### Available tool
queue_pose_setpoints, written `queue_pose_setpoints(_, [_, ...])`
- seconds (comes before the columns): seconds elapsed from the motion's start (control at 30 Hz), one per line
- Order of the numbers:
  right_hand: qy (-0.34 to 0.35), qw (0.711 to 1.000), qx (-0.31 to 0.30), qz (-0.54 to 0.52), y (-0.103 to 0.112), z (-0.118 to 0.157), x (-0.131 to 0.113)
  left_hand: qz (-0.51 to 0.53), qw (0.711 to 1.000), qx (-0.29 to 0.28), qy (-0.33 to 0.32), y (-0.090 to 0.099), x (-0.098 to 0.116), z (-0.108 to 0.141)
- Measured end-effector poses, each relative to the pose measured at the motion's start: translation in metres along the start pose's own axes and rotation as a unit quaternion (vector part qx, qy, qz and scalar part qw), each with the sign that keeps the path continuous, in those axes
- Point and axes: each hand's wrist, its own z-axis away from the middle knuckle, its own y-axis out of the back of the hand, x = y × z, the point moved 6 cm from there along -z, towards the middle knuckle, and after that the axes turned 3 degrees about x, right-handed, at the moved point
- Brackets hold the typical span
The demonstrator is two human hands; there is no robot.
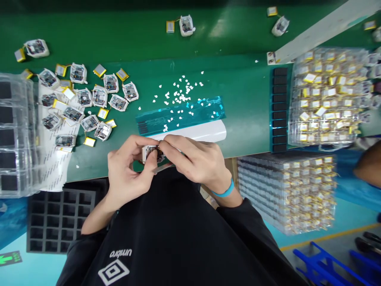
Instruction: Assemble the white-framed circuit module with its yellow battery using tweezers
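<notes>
Close to my body, at the near edge of the green bench, my left hand is closed around a small white-cased circuit-board unit, thumb pressed on its open face. My right hand wears a blue wristband and meets the same unit from the right. Its thumb and forefinger are pinched at the unit's top edge; whatever lies between those fingertips is hidden. Just beyond my hands lie a white strip of sheet and a clear blue film. Many tiny white pieces are scattered over the film and bench.
Similar units with yellow-edged batteries crowd the left, beside clear trays. Black pads line the right, before a battery-filled tray. Stacked trays stand below the bench. A slanted white beam crosses the upper right.
</notes>
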Motion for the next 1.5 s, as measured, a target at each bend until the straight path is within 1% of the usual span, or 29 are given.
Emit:
queue_pose_setpoints(0.07, [-0.011, 1.0, 0.003, -0.01, 0.001, 0.001, -0.001, 0.006, 0.999, 0.029, -0.012, 0.0, -0.004, 0.002])
queue_pose_setpoints(0.13, [-0.042, 0.997, 0.003, -0.065, 0.0, 0.003, 0.0, 0.008, 0.998, 0.058, -0.029, 0.0, -0.009, 0.006])
queue_pose_setpoints(0.17, [-0.065, 0.991, 0.005, -0.115, -0.002, 0.005, 0.002, 0.003, 0.997, 0.068, -0.04, 0.0, -0.012, 0.008])
queue_pose_setpoints(0.2, [-0.097, 0.979, 0.007, -0.177, -0.005, 0.006, 0.004, -0.002, 0.996, 0.073, -0.051, 0.0, -0.014, 0.01])
queue_pose_setpoints(0.23, [-0.135, 0.961, 0.009, -0.242, -0.009, 0.007, 0.006, -0.006, 0.996, 0.073, -0.058, 0.0, -0.016, 0.012])
queue_pose_setpoints(0.27, [-0.181, 0.936, 0.012, -0.303, -0.013, 0.007, 0.009, -0.01, 0.995, 0.071, -0.063, 0.0, -0.018, 0.014])
queue_pose_setpoints(0.33, [-0.282, 0.872, 0.01, -0.399, -0.025, 0.01, 0.013, -0.013, 0.995, 0.064, -0.07, 0.0, -0.021, 0.017])
queue_pose_setpoints(0.4, [-0.373, 0.798, 0.001, -0.474, -0.037, 0.013, 0.013, -0.021, 0.995, 0.063, -0.071, 0.001, -0.022, 0.019])
queue_pose_setpoints(0.43, [-0.407, 0.754, -0.007, -0.516, -0.043, 0.014, 0.012, -0.027, 0.995, 0.065, -0.072, 0.001, -0.023, 0.02])
queue_pose_setpoints(0.5, [-0.449, 0.661, -0.031, -0.601, -0.053, 0.018, 0.006, -0.033, 0.994, 0.074, -0.074, 0.002, -0.023, 0.023])
queue_pose_setpoints(0.53, [-0.459, 0.62, -0.042, -0.635, -0.057, 0.019, 0.004, -0.031, 0.994, 0.076, -0.074, 0.002, -0.024, 0.025])
queue_pose_setpoints(0.57, [-0.466, 0.587, -0.049, -0.66, -0.06, 0.021, 0.001, -0.028, 0.994, 0.075, -0.073, 0.001, -0.026, 0.026])
queue_pose_setpoints(0.6, [-0.472, 0.565, -0.05, -0.674, -0.062, 0.024, 0.0, -0.027, 0.995, 0.07, -0.071, 0.0, -0.027, 0.027])
queue_pose_setpoints(0.63, [-0.481, 0.552, -0.044, -0.679, -0.063, 0.027, 0.0, -0.03, 0.995, 0.064, -0.068, -0.002, -0.028, 0.028])
queue_pose_setpoints(0.7, [-0.5, 0.542, -0.023, -0.675, -0.065, 0.034, 0.002, -0.049, 0.995, 0.051, -0.064, -0.005, -0.03, 0.029])
queue_pose_setpoints(0.77, [-0.509, 0.546, -0.009, -0.665, -0.067, 0.041, 0.003, -0.069, 0.995, 0.033, -0.06, -0.009, -0.031, 0.028])
queue_pose_setpoints(0.83, [-0.5, 0.568, -0.01, -0.653, -0.068, 0.045, 0.003, -0.058, 0.997, 0.019, -0.052, -0.013, -0.03, 0.026])
queue_pose_setpoints(0.93, [-0.481, 0.605, -0.008, -0.634, -0.065, 0.046, 0.003, -0.001, 1.0, 0.014, -0.025, -0.015, -0.029, 0.023])
queue_pose_setpoints(1.0, [-0.48, 0.616, 0.009, -0.625, -0.063, 0.045, 0.003, 0.026, 1.0, 0.012, -0.009, -0.016, -0.03, 0.022])
queue_pose_setpoints(1.13, [-0.51, 0.616, 0.042, -0.599, -0.064, 0.044, 0.0, 0.024, 1.0, 0.002, -0.008, -0.017, -0.03, 0.023])
queue_pose_setpoints(1.23, [-0.525, 0.597, 0.067, -0.603, -0.07, 0.045, -0.005, 0.014, 1.0, 0.002, -0.001, -0.018, -0.031, 0.024])
queue_pose_setpoints(1.33, [-0.526, 0.576, 0.09, -0.619, -0.075, 0.047, -0.006, 0.01, 1.0, 0.008, 0.004, -0.017, -0.032, 0.025])
queue_pose_setpoints(1.4, [-0.511, 0.581, 0.075, -0.63, -0.075, 0.046, -0.004, 0.008, 1.0, 0.008, 0.005, -0.015, -0.033, 0.025])
queue_pose_setpoints(1.47, [-0.493, 0.598, 0.059, -0.629, -0.071, 0.048, 0.003, -0.013, 1.0, 0.014, -0.01, -0.01, -0.034, 0.025])
queue_pose_setpoints(1.5, [-0.486, 0.611, 0.059, -0.622, -0.068, 0.05, 0.009, -0.032, 0.999, 0.017, -0.027, -0.007, -0.034, 0.025])
